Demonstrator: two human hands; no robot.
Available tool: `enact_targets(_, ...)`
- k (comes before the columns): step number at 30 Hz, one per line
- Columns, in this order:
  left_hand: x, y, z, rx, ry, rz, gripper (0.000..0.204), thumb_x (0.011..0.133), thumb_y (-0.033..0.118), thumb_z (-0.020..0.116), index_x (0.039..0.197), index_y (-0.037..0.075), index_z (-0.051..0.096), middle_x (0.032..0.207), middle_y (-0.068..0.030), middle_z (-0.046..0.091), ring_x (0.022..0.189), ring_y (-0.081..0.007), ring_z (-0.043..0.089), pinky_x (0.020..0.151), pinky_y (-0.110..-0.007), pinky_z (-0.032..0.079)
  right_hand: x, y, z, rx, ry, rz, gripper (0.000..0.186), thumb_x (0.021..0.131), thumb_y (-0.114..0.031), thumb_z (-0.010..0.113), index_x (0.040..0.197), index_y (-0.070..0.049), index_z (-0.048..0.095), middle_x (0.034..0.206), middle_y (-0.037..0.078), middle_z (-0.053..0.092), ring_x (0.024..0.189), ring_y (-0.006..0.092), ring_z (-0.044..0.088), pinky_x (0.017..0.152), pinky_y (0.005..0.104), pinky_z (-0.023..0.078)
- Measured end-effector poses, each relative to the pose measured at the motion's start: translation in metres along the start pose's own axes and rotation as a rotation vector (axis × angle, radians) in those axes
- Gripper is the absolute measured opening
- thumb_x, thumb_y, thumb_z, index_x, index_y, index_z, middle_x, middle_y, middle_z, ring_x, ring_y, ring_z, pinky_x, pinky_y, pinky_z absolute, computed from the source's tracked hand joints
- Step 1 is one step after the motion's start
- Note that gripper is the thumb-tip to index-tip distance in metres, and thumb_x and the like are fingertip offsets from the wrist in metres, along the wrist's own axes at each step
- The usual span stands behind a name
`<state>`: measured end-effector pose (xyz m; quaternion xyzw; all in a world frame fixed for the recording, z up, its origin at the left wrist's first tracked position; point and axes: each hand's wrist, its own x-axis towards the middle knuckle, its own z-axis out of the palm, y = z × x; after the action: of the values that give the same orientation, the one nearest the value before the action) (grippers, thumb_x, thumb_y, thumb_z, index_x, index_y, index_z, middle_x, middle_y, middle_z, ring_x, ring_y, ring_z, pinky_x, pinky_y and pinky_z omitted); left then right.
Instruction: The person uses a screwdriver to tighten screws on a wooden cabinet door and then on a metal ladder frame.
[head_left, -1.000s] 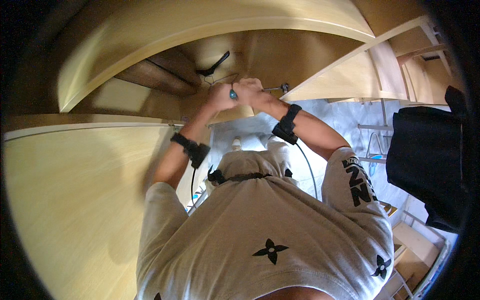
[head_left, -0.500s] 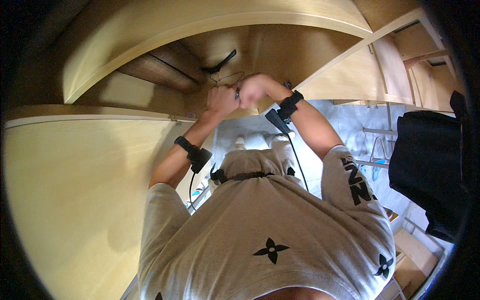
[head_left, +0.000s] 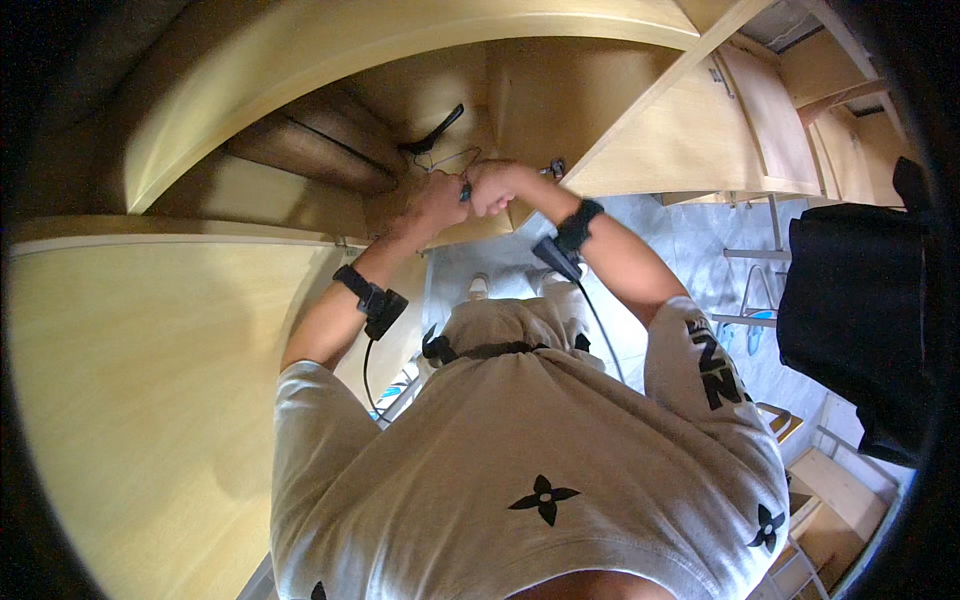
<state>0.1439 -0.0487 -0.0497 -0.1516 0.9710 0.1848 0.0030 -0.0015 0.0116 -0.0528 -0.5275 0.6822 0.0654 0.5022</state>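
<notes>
Inside an open wooden cabinet (head_left: 570,95), my two hands are close together. My left hand (head_left: 437,203) is closed, its fingers curled. Beside it, my right hand (head_left: 495,187) is also closed, with the wrist bent. A small dark, bluish piece (head_left: 465,192) shows between the hands, too small to name. Just beyond them lies a slim black curved object (head_left: 436,131), with a thin wire loop (head_left: 447,160) between it and my hands. Whatever else the fingers hold is hidden.
A wide pale wooden door (head_left: 160,390) stands at the left. Further wooden doors (head_left: 680,140) are at the right. A black cloth or bag (head_left: 850,310) hangs at far right, near metal rails and blue slippers (head_left: 757,330). Grey floor (head_left: 690,240) shows below.
The view has shifted slightly, with the cabinet moving left and the right-hand doors shifting up. Both hands remain close together; my right hand has lowered a little and its wrist has turned.
</notes>
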Motion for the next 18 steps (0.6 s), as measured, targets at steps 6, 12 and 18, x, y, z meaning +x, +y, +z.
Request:
enact_targets(6,0.014,0.010,-0.043,0.138,0.043,0.071,0.024,0.065,0.021,0.069,0.075,-0.001,0.066,0.077,-0.0214,0.063,0.071,-0.0360,0.063,0.063,-0.045,0.050,-0.019,-0.013,0.029,-0.312,1.033,-0.098,0.018,0.067,-0.022,0.066,0.076,-0.008,0.065,0.069,0.007,0.065,0.062,0.0193,0.063,0.054,0.0346,0.049)
enact_targets(12,0.036,-0.031,0.001,-0.700,-0.967,-0.153,0.018,0.064,0.015,0.069,0.059,0.002,0.058,0.051,-0.0046,0.054,0.040,-0.0127,0.049,0.038,-0.027,0.037,-0.034,-0.018,0.058,-0.538,0.762,-0.084,0.016,0.073,-0.021,0.058,0.076,-0.012,0.070,0.074,0.010,0.067,0.072,0.0253,0.066,0.058,0.0394,0.051)
enact_targets(18,0.032,-0.049,0.082,-0.247,-0.078,0.078,0.020,0.061,0.018,0.062,0.066,-0.002,0.061,0.064,-0.0225,0.059,0.061,-0.0356,0.060,0.056,-0.044,0.047,-0.067,0.001,0.072,-0.264,1.531,-0.549,0.017,0.068,-0.013,0.064,0.083,-0.004,0.064,0.072,0.011,0.061,0.062,0.0304,0.059,0.056,0.0419,0.048)
